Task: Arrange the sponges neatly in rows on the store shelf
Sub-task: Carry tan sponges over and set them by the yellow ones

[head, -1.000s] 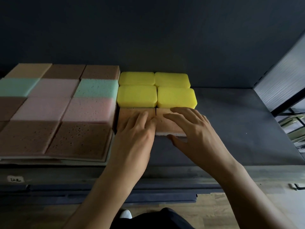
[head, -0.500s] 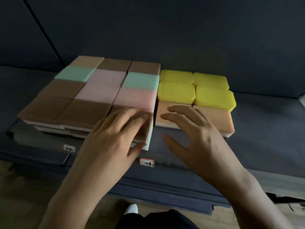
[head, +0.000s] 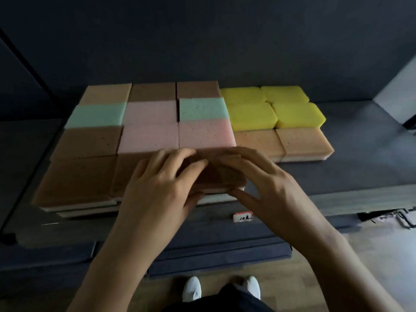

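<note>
Left hand [head: 162, 188] and right hand [head: 267, 190] meeting on front brown sponge [head: 221, 176], each grip grasping it, fingers on top, thumbs at front edge, yellow sponges [head: 249, 115] behind, on shelf [head: 360, 167]

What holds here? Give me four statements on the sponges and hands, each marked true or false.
1. The left hand and right hand both hold the front brown sponge. True.
2. The yellow sponges lie right of the pink sponges. True.
3. There are six yellow sponges. False: four.
4. Only one green sponge shows. False: two green sponges show.
</note>
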Tool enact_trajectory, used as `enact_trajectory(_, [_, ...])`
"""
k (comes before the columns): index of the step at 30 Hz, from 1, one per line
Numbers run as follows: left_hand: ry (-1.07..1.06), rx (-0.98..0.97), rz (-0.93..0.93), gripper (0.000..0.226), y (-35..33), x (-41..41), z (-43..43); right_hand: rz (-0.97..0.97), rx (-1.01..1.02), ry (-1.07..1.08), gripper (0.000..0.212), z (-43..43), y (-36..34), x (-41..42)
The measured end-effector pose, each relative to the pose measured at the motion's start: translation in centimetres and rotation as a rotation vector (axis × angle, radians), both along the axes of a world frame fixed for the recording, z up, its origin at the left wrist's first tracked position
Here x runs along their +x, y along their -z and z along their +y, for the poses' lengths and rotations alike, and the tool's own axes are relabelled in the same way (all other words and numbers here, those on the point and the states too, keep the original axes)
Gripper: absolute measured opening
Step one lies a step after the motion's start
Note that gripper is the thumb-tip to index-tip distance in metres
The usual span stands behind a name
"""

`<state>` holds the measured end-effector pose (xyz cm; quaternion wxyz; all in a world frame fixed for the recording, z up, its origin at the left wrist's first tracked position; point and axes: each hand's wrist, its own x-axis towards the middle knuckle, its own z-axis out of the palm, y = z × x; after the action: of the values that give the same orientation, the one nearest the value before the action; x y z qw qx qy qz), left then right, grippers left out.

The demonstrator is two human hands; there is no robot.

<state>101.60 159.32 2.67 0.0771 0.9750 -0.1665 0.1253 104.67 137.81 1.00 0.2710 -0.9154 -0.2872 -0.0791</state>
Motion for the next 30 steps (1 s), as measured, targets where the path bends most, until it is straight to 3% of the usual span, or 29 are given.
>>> enact_trajectory(5, [0.052, -0.041, -0.033, 0.059, -0.1, -0.6, 0.8, -0.084, -0.093, 0.073, 0.065, 0.5, 0.0, -1.4])
enact_trajectory(10, [0.002, -0.134, -0.133, 0.043, -0.5, -3.5, 2.6, -0.176, -0.047, -0.012, 0.050, 3.2, -1.9, -3.1])
enact_trajectory(20, [-0.478, -0.113, -0.102, 0.033, 0.3, -14.1, 10.1, -0.125, 0.072, -0.417, 0.035, 14.7, -1.3, -6.2])
enact_trajectory(30, [-0.827, -0.070, -0.080, 0.038, 1.5, -23.5, 25.0, -0.175, 0.001, -0.596, 0.039, 34.0, -0.7, -12.1])
